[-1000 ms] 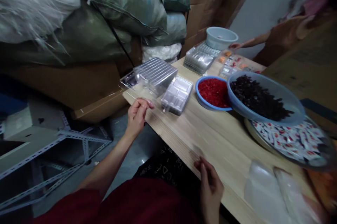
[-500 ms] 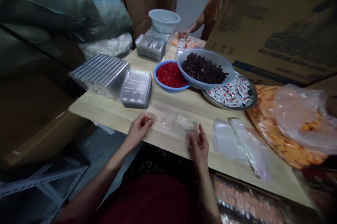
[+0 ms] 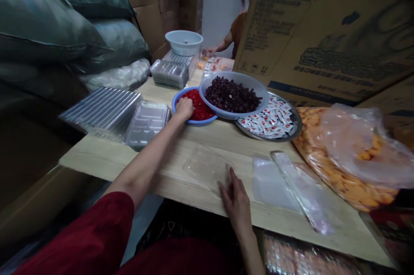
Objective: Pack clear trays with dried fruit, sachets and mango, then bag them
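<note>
My left hand (image 3: pixel 185 108) reaches into the blue bowl of red pieces (image 3: pixel 201 111); its fingertips are hidden among them. At the right corner of a clear plastic tray (image 3: pixel 207 167), my right hand (image 3: pixel 235 193) has its thumb and fingers apart, touching or just beside the edge. The tray lies flat on the wooden table (image 3: pixel 174 184). Right of the red pieces, a bigger pale bowl holds dark pieces (image 3: pixel 231 96) and overlaps a metal dish of small white and red packets (image 3: pixel 271 120).
Stacked clear trays (image 3: pixel 147 124) stand at the left, more (image 3: pixel 170 72) behind. Flat plastic bags (image 3: pixel 274 184) and a large bag of orange pieces (image 3: pixel 343 171) lie right. Behind is a big carton (image 3: pixel 317 38). Another person's hand (image 3: pixel 209 51) is at the far end.
My left hand has moved from the tray area forward into the red pieces. My right hand has shifted slightly down and left. The view has turned a little.
</note>
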`<state>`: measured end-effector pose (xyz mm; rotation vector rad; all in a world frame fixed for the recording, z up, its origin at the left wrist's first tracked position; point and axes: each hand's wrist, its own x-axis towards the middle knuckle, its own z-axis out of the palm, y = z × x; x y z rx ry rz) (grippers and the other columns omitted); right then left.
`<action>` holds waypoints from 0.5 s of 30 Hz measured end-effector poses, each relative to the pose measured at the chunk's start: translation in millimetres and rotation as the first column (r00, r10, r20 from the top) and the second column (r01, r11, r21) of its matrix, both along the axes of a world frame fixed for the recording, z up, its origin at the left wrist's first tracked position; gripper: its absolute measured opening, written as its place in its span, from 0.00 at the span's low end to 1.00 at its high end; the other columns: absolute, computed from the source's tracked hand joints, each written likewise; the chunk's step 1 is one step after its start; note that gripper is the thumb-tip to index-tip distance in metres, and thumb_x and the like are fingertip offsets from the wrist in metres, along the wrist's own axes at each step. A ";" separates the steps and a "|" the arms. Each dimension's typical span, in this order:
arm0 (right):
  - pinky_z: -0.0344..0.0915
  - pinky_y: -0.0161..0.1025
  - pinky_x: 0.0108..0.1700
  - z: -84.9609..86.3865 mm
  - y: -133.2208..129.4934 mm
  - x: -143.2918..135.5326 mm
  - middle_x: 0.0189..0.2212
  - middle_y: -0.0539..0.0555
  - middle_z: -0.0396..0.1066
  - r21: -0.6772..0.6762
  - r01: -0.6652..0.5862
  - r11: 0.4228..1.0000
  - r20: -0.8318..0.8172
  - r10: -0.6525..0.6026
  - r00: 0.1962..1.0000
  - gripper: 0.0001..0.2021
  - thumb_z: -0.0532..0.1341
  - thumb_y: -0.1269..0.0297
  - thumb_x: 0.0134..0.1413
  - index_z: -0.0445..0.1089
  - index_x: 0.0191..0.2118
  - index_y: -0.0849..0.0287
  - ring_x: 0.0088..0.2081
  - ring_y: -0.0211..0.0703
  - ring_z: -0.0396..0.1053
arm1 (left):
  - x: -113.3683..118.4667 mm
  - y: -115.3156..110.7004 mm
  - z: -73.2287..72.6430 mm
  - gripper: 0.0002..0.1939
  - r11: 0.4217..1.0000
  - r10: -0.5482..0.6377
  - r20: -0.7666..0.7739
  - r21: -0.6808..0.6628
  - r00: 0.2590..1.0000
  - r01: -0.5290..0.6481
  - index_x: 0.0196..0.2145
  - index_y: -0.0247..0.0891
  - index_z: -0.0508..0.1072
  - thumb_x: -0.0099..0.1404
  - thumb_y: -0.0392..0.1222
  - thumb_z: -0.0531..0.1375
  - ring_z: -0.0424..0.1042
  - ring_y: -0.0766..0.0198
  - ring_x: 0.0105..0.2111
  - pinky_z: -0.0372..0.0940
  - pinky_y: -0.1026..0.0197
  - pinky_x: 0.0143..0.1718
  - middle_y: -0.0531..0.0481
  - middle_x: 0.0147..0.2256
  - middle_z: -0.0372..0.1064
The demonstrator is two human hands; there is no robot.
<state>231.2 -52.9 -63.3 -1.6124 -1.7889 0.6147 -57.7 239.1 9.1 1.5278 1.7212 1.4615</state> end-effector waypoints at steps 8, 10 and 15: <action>0.69 0.57 0.60 -9.2 -3.0 7.9 0.63 0.63 0.58 0.143 0.038 0.989 -0.021 -0.036 0.999 0.27 0.58 0.57 0.69 0.58 0.70 0.49 0.61 0.56 0.65 | -11.8 -10.0 14.6 0.13 0.975 -0.013 0.053 0.224 0.999 0.001 0.24 0.41 0.70 0.51 0.32 0.71 0.65 0.60 0.31 0.62 0.56 0.43 0.54 0.22 0.63; 0.70 0.57 0.59 -10.5 -5.2 6.5 0.65 0.63 0.56 0.170 0.030 0.985 -0.050 -0.022 0.999 0.26 0.58 0.58 0.69 0.59 0.70 0.49 0.61 0.56 0.64 | -7.1 -9.4 33.2 0.08 0.951 0.020 0.058 0.308 0.998 -0.037 0.27 0.40 0.72 0.56 0.36 0.70 0.67 0.61 0.35 0.60 0.56 0.45 0.54 0.26 0.65; 0.71 0.58 0.58 -17.4 -9.4 1.5 0.65 0.62 0.56 0.200 0.008 0.980 -0.087 0.009 0.996 0.26 0.60 0.61 0.68 0.60 0.69 0.46 0.60 0.55 0.64 | 39.6 8.9 76.4 0.08 0.926 -0.156 -0.044 0.341 0.987 0.162 0.29 0.38 0.76 0.54 0.36 0.72 0.67 0.65 0.33 0.62 0.58 0.42 0.54 0.31 0.70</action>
